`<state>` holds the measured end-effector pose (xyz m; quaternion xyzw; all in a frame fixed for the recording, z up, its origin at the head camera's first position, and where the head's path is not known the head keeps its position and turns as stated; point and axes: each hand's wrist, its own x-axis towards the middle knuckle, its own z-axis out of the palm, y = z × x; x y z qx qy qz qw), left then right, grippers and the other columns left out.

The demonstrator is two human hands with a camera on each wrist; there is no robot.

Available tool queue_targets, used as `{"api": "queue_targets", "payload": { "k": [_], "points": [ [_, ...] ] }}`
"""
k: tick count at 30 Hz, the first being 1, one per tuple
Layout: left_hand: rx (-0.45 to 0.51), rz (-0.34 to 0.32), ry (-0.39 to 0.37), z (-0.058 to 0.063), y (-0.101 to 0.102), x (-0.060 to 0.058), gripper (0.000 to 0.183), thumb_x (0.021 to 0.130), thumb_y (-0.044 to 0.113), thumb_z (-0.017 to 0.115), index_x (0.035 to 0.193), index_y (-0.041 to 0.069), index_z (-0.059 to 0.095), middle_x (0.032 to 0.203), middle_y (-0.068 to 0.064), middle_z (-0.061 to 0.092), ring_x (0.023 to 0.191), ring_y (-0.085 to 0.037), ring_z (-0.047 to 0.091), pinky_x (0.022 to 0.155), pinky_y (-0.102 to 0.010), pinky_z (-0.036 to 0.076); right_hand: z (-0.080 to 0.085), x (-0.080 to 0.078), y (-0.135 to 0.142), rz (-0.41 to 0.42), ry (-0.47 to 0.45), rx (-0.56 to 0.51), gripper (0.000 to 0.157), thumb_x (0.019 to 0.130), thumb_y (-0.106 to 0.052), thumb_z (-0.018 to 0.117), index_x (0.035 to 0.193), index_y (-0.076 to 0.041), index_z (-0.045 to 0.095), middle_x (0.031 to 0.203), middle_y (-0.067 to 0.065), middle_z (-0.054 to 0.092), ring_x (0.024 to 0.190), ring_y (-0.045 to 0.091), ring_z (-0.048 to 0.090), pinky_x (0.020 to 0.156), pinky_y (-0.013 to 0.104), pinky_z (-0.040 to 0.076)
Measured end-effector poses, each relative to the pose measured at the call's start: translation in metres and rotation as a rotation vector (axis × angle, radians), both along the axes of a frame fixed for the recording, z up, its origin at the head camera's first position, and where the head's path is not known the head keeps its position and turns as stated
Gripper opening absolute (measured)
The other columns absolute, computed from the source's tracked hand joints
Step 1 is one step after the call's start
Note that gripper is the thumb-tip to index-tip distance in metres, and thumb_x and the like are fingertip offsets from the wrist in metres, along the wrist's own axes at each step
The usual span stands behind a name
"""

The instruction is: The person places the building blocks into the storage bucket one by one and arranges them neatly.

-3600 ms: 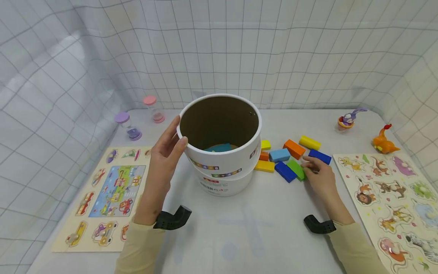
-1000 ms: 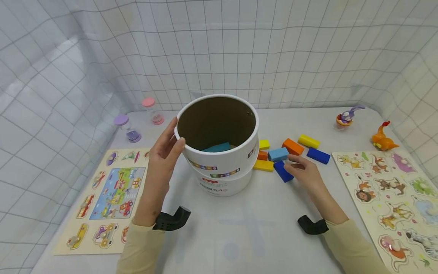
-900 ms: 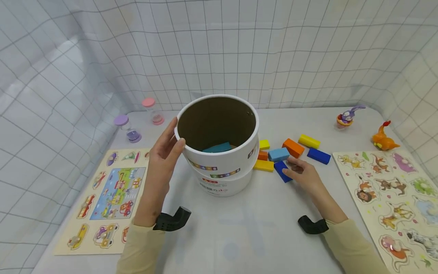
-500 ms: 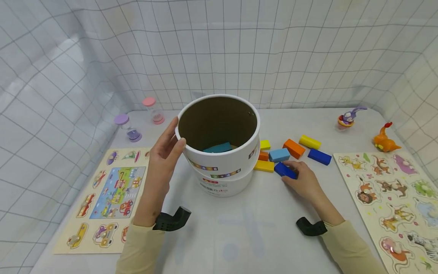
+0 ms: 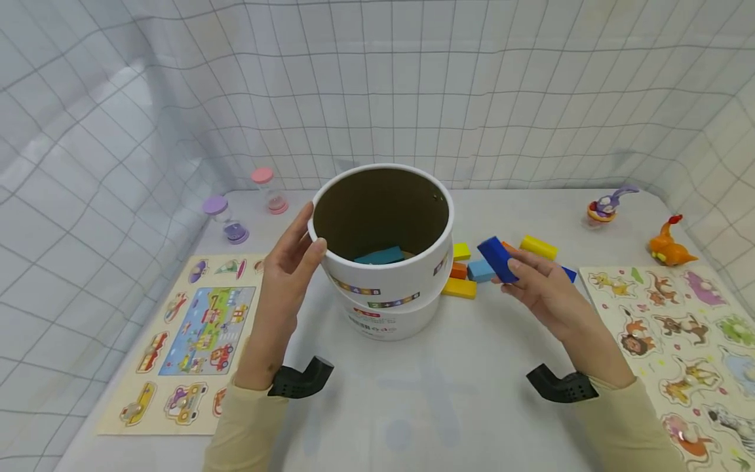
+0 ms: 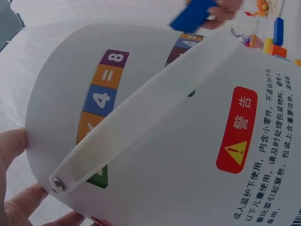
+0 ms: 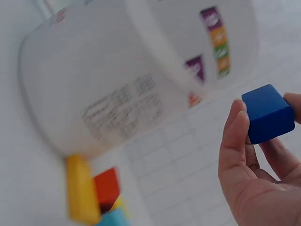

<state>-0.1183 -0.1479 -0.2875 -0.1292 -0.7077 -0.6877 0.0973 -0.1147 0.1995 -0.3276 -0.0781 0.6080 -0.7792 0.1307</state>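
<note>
A tall white bucket [image 5: 389, 282] with number stickers and a pale handle [image 6: 155, 106] stands mid-table, its mouth tipped toward me. Light blue pieces [image 5: 380, 255] lie at its bottom. My left hand [image 5: 280, 288] rests against the left side at the rim, thumb and fingers spread fairly straight along the wall. Between the thumb and fingers of my right hand [image 5: 548, 292] is a dark blue block [image 5: 498, 260], raised off the table to the right of the bucket. The right wrist view shows the pinched block [image 7: 268, 113] end-on, apart from the bucket.
Loose blocks lie right of the bucket: yellow [image 5: 459, 288], orange [image 5: 458, 271], light blue [image 5: 481, 271] and a yellow cylinder [image 5: 539, 248]. Puzzle boards flank the table, left [image 5: 236, 406] and right [image 5: 645, 328]. Sand timers [image 5: 234, 231] and small toy figures [image 5: 669, 252] stand behind.
A green block beside my right hand is gone from the table. My right hand has since picked up the dark blue block and lifted it. The left hand stays at the rim.
</note>
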Motion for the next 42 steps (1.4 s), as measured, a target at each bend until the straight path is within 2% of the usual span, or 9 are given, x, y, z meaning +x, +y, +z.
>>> {"api": "queue_targets", "payload": {
  "k": [3, 9, 17, 25, 28, 30, 35, 38, 42],
  "points": [
    [-0.005, 0.001, -0.006, 0.001, 0.001, 0.0, 0.051, 0.089, 0.018, 0.053, 0.136, 0.025, 0.036, 0.14, 0.007, 0.034, 0.128, -0.02, 0.032, 0.099, -0.034, 0.034, 0.038, -0.001, -0.016, 0.052, 0.121, -0.154, 0.028, 0.094, -0.009, 0.04, 0.119, -0.007, 0.053, 0.114, 0.008, 0.051, 0.093, 0.018, 0.055, 0.082, 0.021, 0.046],
    [-0.005, 0.005, -0.003, 0.0, 0.0, -0.001, 0.051, 0.089, 0.017, 0.052, 0.136, 0.026, 0.036, 0.14, 0.007, 0.034, 0.127, -0.019, 0.033, 0.099, -0.034, 0.034, 0.091, -0.025, -0.06, 0.075, 0.264, -0.152, 0.028, 0.091, -0.007, 0.048, 0.117, -0.002, 0.054, 0.121, 0.015, 0.043, 0.107, 0.028, 0.045, 0.095, 0.027, 0.04],
    [-0.023, 0.014, -0.011, -0.001, 0.0, 0.0, 0.051, 0.089, 0.02, 0.053, 0.137, 0.026, 0.035, 0.14, 0.007, 0.033, 0.128, -0.018, 0.032, 0.1, -0.037, 0.033, 0.106, -0.065, -0.095, 0.064, 0.331, 0.398, 0.032, 0.087, -0.019, 0.056, 0.118, -0.01, 0.054, 0.118, 0.005, 0.053, 0.103, 0.02, 0.053, 0.093, 0.037, 0.041],
    [-0.029, 0.013, -0.006, 0.0, -0.001, 0.0, 0.05, 0.09, 0.019, 0.051, 0.137, 0.027, 0.035, 0.14, 0.009, 0.033, 0.128, -0.016, 0.032, 0.098, -0.033, 0.035, 0.114, -0.089, -0.107, 0.224, 0.502, 0.805, 0.027, 0.087, -0.013, 0.057, 0.113, -0.012, 0.055, 0.107, 0.004, 0.057, 0.091, 0.018, 0.056, 0.083, 0.032, 0.048],
    [-0.023, 0.005, -0.002, 0.0, -0.001, 0.0, 0.05, 0.09, 0.018, 0.051, 0.137, 0.026, 0.035, 0.14, 0.009, 0.033, 0.128, -0.015, 0.032, 0.098, -0.032, 0.035, 0.112, -0.091, -0.112, 0.212, 0.589, 0.895, 0.028, 0.086, -0.012, 0.058, 0.114, -0.012, 0.055, 0.107, 0.003, 0.058, 0.092, 0.016, 0.056, 0.083, 0.03, 0.047],
    [-0.021, 0.004, -0.004, 0.0, -0.001, 0.001, 0.05, 0.09, 0.018, 0.051, 0.137, 0.026, 0.035, 0.14, 0.009, 0.033, 0.128, -0.015, 0.032, 0.099, -0.032, 0.035, 0.108, -0.09, -0.113, 0.149, 0.64, 0.887, 0.03, 0.086, -0.013, 0.058, 0.115, -0.013, 0.055, 0.109, 0.002, 0.058, 0.094, 0.012, 0.056, 0.083, 0.027, 0.047],
    [-0.008, 0.001, -0.01, 0.001, -0.001, 0.002, 0.049, 0.09, 0.017, 0.051, 0.136, 0.027, 0.037, 0.139, 0.011, 0.034, 0.126, -0.013, 0.034, 0.099, -0.031, 0.035, 0.088, -0.081, -0.102, -0.088, 0.656, 0.608, 0.032, 0.085, -0.015, 0.058, 0.117, -0.011, 0.055, 0.111, 0.001, 0.058, 0.097, 0.009, 0.055, 0.084, 0.023, 0.047],
    [-0.002, -0.009, -0.002, 0.001, 0.0, 0.002, 0.049, 0.09, 0.015, 0.05, 0.136, 0.027, 0.037, 0.138, 0.011, 0.035, 0.127, -0.014, 0.033, 0.099, -0.03, 0.035, 0.072, -0.067, -0.085, -0.251, 0.597, 0.448, 0.033, 0.086, -0.013, 0.057, 0.118, -0.008, 0.054, 0.114, 0.004, 0.056, 0.103, 0.012, 0.053, 0.089, 0.025, 0.044],
    [-0.007, -0.014, 0.012, 0.001, 0.0, 0.001, 0.049, 0.09, 0.015, 0.05, 0.136, 0.027, 0.036, 0.138, 0.01, 0.035, 0.127, -0.015, 0.033, 0.098, -0.03, 0.036, 0.032, -0.052, -0.051, -0.375, 0.42, 0.398, 0.035, 0.087, -0.022, 0.056, 0.12, -0.01, 0.052, 0.117, 0.006, 0.054, 0.105, 0.015, 0.052, 0.09, 0.024, 0.043]
  ]
}}
